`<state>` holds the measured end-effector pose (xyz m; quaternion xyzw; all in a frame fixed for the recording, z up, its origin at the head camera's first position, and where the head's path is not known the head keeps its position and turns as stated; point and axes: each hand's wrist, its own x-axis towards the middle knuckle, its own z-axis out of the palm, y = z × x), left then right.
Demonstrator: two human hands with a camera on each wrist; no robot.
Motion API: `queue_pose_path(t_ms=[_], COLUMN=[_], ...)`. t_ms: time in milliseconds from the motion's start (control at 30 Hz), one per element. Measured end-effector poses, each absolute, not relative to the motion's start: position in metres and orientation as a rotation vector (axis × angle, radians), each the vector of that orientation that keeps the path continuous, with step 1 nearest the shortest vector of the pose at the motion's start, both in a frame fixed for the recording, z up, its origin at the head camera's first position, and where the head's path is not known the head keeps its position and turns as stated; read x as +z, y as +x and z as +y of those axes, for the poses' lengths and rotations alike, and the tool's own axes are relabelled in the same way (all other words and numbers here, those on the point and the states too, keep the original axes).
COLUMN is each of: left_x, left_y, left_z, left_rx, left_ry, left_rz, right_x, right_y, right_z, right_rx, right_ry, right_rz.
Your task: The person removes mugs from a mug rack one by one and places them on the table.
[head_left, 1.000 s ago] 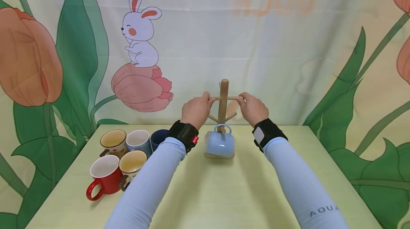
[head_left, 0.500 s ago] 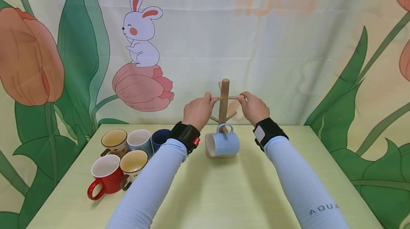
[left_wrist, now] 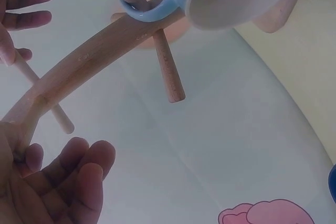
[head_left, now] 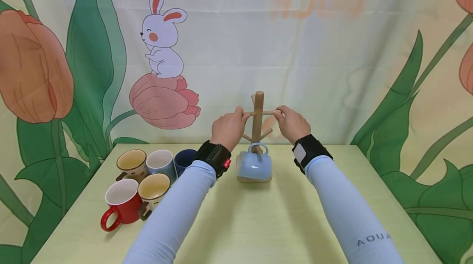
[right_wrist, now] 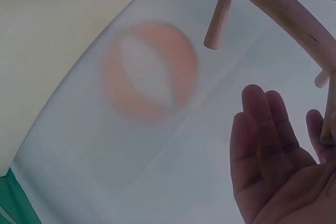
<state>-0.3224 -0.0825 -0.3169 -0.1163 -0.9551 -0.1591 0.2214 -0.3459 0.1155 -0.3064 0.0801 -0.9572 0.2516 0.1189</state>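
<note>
Wooden mug tree (head_left: 257, 116) stands upright at the table's (head_left: 258, 223) far middle, its crossbar level; left hand (head_left: 228, 127) and right hand (head_left: 292, 123) each pinch one peg end, equally near, blue mug (head_left: 254, 166) hanging below.

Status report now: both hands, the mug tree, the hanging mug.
Left hand and right hand each pinch an upper peg of the wooden mug tree. Light blue mug hangs on a lower peg. Nothing in the way.

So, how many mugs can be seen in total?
6: a light blue mug hangs on the rack; five stand at table left: brown, grey-blue, dark blue, red, cream.
</note>
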Motion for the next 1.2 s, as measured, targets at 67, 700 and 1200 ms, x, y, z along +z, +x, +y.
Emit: queue_pose_path(t_ms=[67, 700, 1200], left_x=[-0.317, -0.317, -0.323], left_y=[-0.322, -0.312, -0.316], left_z=[-0.083, -0.072, -0.085], left_rx=[-0.434, -0.391, -0.327], left_ry=[-0.324, -0.378, -0.366], left_rz=[-2.639, -2.634, -2.726], right_x=[-0.306, -0.299, -0.311], right_y=[-0.348, -0.360, -0.349], right_z=[0.115, 0.118, 0.116], right_rx=[0.738, 0.952, 0.817], right_ry=[0.252, 0.342, 0.234], right_rz=[-2.804, -2.879, -2.900])
